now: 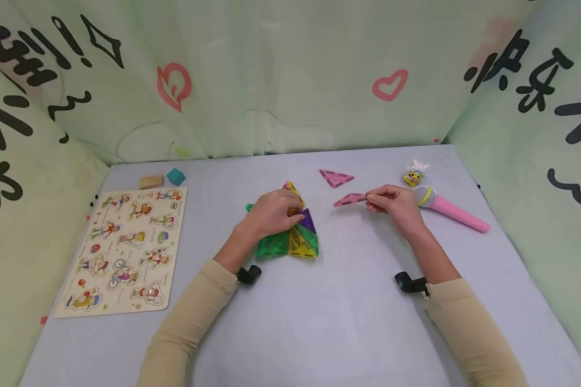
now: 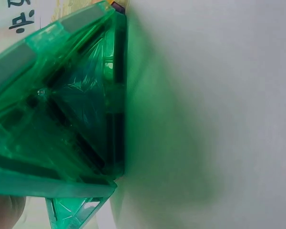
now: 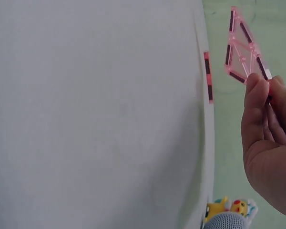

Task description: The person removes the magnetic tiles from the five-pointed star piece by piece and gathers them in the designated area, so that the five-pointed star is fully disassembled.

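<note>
My left hand grips a standing build of magnetic tiles, its fingers partly hiding the upper part. Green, yellow and purple see-through tiles make up the build. Close up in the left wrist view, green tiles fill the left side. To the right of the build, my right hand pinches a pink triangular magnetic tile by one end, above the table. The right wrist view shows this pink tile between thumb and fingers. Another pink triangular tile lies on the table behind it.
A wooden picture puzzle board lies at the left, with a wooden block and a teal block behind it. On the right are a pink toy microphone and a small yellow-and-white figure. A printed curtain hangs behind the table.
</note>
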The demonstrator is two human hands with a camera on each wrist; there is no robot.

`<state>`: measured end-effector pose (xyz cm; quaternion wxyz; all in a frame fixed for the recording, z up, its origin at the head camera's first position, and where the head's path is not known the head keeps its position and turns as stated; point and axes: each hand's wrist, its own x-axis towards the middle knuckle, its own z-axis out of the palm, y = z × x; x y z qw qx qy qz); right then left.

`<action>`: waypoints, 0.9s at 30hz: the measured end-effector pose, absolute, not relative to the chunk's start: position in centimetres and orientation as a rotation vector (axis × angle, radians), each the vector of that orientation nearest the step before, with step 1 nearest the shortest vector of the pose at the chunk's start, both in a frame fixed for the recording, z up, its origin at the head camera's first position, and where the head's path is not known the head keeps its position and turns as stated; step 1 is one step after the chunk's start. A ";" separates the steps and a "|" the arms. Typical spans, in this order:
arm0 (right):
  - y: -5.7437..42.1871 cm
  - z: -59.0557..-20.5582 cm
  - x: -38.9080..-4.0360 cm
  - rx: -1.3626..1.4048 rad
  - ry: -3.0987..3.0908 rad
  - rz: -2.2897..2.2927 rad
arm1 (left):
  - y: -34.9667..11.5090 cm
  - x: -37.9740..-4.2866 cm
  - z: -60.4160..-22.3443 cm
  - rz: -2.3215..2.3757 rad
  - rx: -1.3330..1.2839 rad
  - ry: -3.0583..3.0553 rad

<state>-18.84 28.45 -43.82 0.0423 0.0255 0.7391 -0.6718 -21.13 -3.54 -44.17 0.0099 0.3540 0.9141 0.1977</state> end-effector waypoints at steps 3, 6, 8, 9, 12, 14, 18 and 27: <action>29.3 -44.1 -19.1 0.144 2.331 -1.978 | -3.7 -21.1 -44.2 0.615 1.092 2.858; 29.8 -44.3 -19.4 0.170 2.538 -1.674 | -3.7 -21.0 -44.1 0.620 1.090 2.855; 30.1 -44.3 -19.6 0.146 2.673 -1.417 | -3.7 -21.0 -44.1 0.625 1.097 2.849; 30.2 -44.3 -19.7 0.123 2.734 -1.282 | -3.6 -21.0 -44.1 0.625 1.100 2.847; 30.2 -44.3 -20.0 0.051 2.837 -1.003 | -3.5 -21.1 -44.2 0.624 1.105 2.847; 30.0 -44.5 -20.2 0.020 2.866 -0.924 | -3.6 -21.1 -44.3 0.630 1.108 2.843; 28.5 -44.7 -20.2 -0.062 2.844 -0.916 | -3.8 -21.1 -44.4 0.648 1.123 2.822; 21.7 -44.7 -20.6 -0.451 2.596 -1.026 | -4.8 -21.0 -44.5 0.648 1.179 2.751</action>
